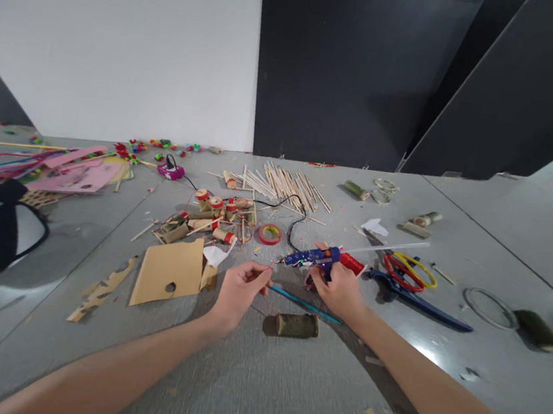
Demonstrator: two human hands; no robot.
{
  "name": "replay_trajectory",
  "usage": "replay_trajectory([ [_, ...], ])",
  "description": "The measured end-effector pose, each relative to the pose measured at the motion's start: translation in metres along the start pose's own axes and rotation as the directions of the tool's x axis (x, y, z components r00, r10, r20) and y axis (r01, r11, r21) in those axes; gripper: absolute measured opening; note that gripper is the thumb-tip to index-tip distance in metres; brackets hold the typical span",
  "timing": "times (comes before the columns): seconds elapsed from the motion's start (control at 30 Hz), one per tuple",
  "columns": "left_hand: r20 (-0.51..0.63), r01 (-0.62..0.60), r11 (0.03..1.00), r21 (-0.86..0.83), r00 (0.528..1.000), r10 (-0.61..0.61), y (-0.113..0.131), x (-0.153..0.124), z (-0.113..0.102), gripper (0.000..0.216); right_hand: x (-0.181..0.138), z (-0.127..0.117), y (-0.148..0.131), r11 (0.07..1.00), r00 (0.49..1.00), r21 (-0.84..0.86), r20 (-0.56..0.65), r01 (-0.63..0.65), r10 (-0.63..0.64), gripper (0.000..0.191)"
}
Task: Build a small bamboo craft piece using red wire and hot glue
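My right hand (pixel 340 289) is closed round the grip of a blue hot glue gun (pixel 308 256), its nozzle pointing left. My left hand (pixel 241 286) is pinched on a thin red thread or wire right at the nozzle tip. A thin blue stick (pixel 305 302) lies on the table between my hands. A short green bamboo piece (pixel 297 325) rests just below them. A spool of red thread (pixel 351 263) sits behind the gun.
A tan cardboard sheet (pixel 170 273) lies to the left, beside bamboo pieces wrapped in red tape (pixel 209 215). A red tape roll (pixel 270 234), a heap of wooden sticks (pixel 282 184) and scissors (pixel 407 273) lie beyond. Pink paper scraps (pixel 74 172) sit far left.
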State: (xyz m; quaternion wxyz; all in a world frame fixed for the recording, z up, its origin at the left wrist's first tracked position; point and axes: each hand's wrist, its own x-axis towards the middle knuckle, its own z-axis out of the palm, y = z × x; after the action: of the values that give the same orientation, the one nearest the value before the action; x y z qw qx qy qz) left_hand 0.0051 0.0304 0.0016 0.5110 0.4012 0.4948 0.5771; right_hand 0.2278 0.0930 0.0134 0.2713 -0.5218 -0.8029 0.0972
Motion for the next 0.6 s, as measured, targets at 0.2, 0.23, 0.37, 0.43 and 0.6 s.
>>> replay_trajectory([
  [0.2, 0.01, -0.009, 1.0, 0.011, 1.0, 0.009, -0.0006, -0.0002, -0.0007, 0.025, 0.0, -0.0008, -0.0011, 0.999, 1.0, 0.037, 0.005, -0.015, 0.015, 0.048],
  [0.23, 0.012, -0.009, 1.0, 0.011, 1.0, 0.008, -0.0006, -0.0003, -0.0007, 0.025, -0.0001, -0.0009, -0.0012, 0.999, 1.0, 0.037, 0.007, -0.022, 0.021, 0.048],
  [0.37, 0.016, -0.004, 1.0, 0.003, 1.0, 0.004, 0.0, -0.0006, -0.0004, 0.023, -0.0001, -0.0002, -0.0001, 0.998, 1.0, 0.053, 0.016, -0.017, 0.016, 0.047],
  [0.43, 0.013, -0.007, 1.0, 0.003, 1.0, 0.007, 0.0005, -0.0005, -0.0002, 0.023, -0.0002, 0.0005, 0.001, 0.998, 1.0, 0.056, 0.018, -0.021, 0.02, 0.045],
  [0.6, 0.011, -0.007, 1.0, 0.009, 1.0, 0.007, 0.0014, -0.0003, -0.0001, 0.024, -0.0009, 0.0008, 0.0013, 0.999, 0.999, 0.039, 0.024, -0.029, 0.028, 0.043],
])
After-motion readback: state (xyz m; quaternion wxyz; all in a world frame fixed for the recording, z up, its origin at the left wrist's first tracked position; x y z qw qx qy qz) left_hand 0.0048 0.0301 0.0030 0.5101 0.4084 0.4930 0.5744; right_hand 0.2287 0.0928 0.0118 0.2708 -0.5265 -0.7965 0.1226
